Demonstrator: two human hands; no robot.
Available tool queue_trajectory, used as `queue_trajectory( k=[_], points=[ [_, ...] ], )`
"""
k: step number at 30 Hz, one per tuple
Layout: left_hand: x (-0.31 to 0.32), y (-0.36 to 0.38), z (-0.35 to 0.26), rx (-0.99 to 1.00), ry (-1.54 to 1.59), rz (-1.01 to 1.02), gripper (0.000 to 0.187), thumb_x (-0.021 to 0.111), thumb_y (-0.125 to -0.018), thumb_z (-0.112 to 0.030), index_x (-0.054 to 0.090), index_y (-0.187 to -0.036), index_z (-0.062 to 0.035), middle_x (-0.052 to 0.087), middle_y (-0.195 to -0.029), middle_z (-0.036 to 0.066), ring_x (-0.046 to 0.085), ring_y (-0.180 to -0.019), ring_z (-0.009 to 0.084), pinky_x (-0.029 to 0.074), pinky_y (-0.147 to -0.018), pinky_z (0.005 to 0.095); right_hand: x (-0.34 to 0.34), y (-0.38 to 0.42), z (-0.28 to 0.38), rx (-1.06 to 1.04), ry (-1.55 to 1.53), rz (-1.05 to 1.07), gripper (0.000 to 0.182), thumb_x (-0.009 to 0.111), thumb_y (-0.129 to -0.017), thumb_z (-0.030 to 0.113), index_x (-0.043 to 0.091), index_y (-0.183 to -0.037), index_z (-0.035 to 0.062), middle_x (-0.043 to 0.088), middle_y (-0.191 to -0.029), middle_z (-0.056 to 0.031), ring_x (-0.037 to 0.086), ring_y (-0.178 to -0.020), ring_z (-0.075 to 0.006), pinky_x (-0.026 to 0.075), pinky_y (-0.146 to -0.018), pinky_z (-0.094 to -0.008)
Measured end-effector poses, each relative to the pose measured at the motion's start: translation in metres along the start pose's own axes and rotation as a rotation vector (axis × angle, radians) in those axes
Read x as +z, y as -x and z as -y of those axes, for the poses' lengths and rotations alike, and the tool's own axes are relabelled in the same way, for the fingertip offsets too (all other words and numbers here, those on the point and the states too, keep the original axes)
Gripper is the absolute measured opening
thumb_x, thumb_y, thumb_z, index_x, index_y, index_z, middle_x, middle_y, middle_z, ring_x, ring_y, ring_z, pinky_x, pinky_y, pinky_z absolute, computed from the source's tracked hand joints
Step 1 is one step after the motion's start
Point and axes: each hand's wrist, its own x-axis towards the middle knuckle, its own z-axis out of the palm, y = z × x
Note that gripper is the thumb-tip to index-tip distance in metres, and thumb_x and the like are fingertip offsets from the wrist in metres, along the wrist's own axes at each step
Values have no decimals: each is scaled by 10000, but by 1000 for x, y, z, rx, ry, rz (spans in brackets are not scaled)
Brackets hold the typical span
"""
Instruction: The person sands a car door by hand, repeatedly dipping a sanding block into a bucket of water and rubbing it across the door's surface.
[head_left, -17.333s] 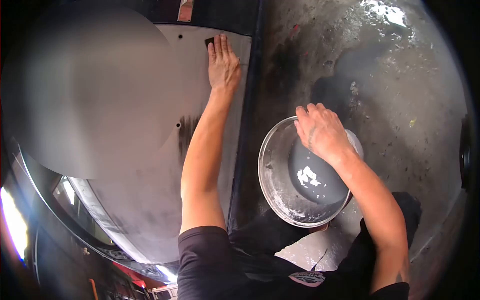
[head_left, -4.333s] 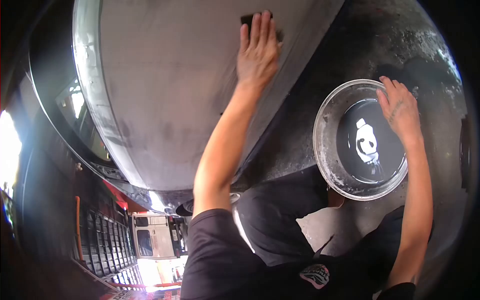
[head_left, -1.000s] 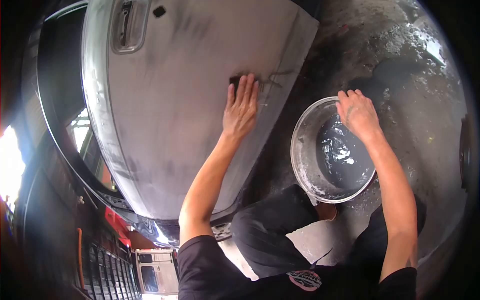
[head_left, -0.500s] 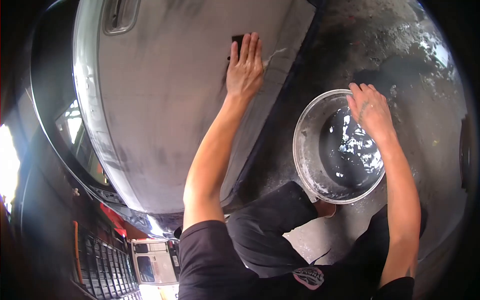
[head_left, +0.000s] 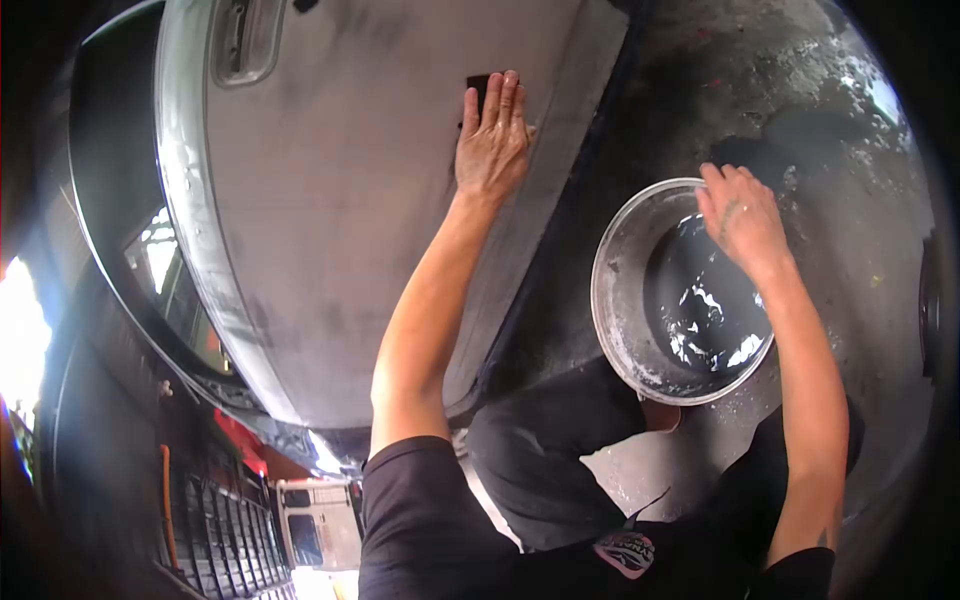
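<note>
My left hand (head_left: 492,155) lies with its fingers extended over a dark piece of sandpaper (head_left: 478,84), holding it against a dull grey car door (head_left: 330,240). Only the sheet's upper edge shows past the fingers. On the right, a round metal basin (head_left: 612,330) is tilted, with dark, glinting water (head_left: 690,290) inside. The fingers of my right hand (head_left: 742,215) curl over its upper rim; the fingertips are partly hidden.
A recessed door handle area (head_left: 245,45) is at the upper left. Dark car windows (head_left: 120,140) run along the left side. My bent knee (head_left: 540,430) is below the basin. The concrete floor (head_left: 850,250) is wet and stained. A white vehicle (head_left: 318,525) stands behind, beside a dark slatted rack (head_left: 230,520).
The view has shifted slightly, so the car sits a little lower and further right. The water's glints have moved. Both hands keep their places on the sandpaper and basin rim.
</note>
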Motion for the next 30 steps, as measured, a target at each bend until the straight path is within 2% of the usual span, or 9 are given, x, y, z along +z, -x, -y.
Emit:
queue_trajectory(
  k=[6, 8, 12, 14, 17, 20, 23, 27, 30],
  points=[
    [-51, 199, 27, -132, 1, 339, 631, 612, -1017, -275, 443, -1559, 1, 316, -1705, 141, 258, -1591, 323, 214, -1259, 585, 9, -3, -2, 45, 27, 102, 197, 647, -979, 178, 644, -1041, -8, 681, -945, -198, 671, -954, -385, 580, -821, -503],
    [-30, 181, 30, -109, 20, 283, 625, 608, -1020, -286, 454, -1551, 5, 323, -1702, 141, 252, -1593, 321, 218, -1259, 579, 6, -3, 3, 36, 32, 126, 200, 654, -965, 163, 646, -1056, -15, 671, -960, -200, 657, -964, -392, 574, -827, -506],
    [-7, 25, 2, -67, -6, 23, 618, 596, -1025, -331, 484, -1528, 11, 365, -1678, 143, 269, -1588, 308, 239, -1256, 558, 6, 1, 4, -3, 30, 94, 204, 657, -962, 162, 648, -1065, -15, 673, -960, -194, 657, -966, -389, 574, -827, -504],
    [-3, 17, -1, -73, -32, -16, 622, 595, -1024, -340, 486, -1526, 12, 377, -1670, 144, 280, -1583, 303, 247, -1253, 553, -2, 1, 4, 14, 15, 87, 183, 657, -970, 178, 656, -1024, 3, 696, -948, -176, 678, -978, -360, 595, -819, -483],
    [-29, 115, 7, -130, 82, 131, 640, 602, -1018, -320, 464, -1540, 24, 352, -1687, 144, 267, -1588, 308, 232, -1259, 568, 0, 2, 3, -19, 10, 70, 182, 657, -968, 174, 656, -1024, 0, 693, -932, -170, 677, -969, -356, 593, -815, -486],
    [-26, 241, 3, -195, -105, 337, 696, 604, -1007, -369, 443, -1568, 10, 288, -1723, 147, 208, -1614, 317, 157, -1284, 558, 12, 0, 0, -14, 76, 74, 185, 654, -969, 176, 658, -1033, 3, 690, -925, -165, 678, -970, -349, 591, -817, -489],
    [-17, 162, 4, -189, -4, 232, 666, 582, -1042, -344, 420, -1564, 37, 323, -1696, 183, 232, -1596, 357, 197, -1260, 601, 3, -1, 7, 37, 61, 117, 195, 651, -972, 182, 659, -1045, 1, 692, -940, -165, 681, -986, -344, 588, -826, -491],
    [0, 16, -10, -139, 42, -12, 605, 548, -1060, -327, 455, -1528, 45, 353, -1675, 195, 280, -1579, 350, 238, -1256, 570, 7, -2, 2, -32, 55, 48, 201, 647, -976, 185, 658, -1053, 0, 690, -949, -168, 682, -981, -344, 586, -834, -490],
    [-29, 72, 0, -155, 95, 89, 623, 575, -1047, -325, 450, -1531, 47, 348, -1678, 197, 292, -1574, 353, 251, -1256, 555, 1, 2, 3, 8, 24, 38, 202, 648, -973, 183, 656, -1053, -3, 693, -962, -172, 682, -960, -352, 588, -835, -484]
  ],
)
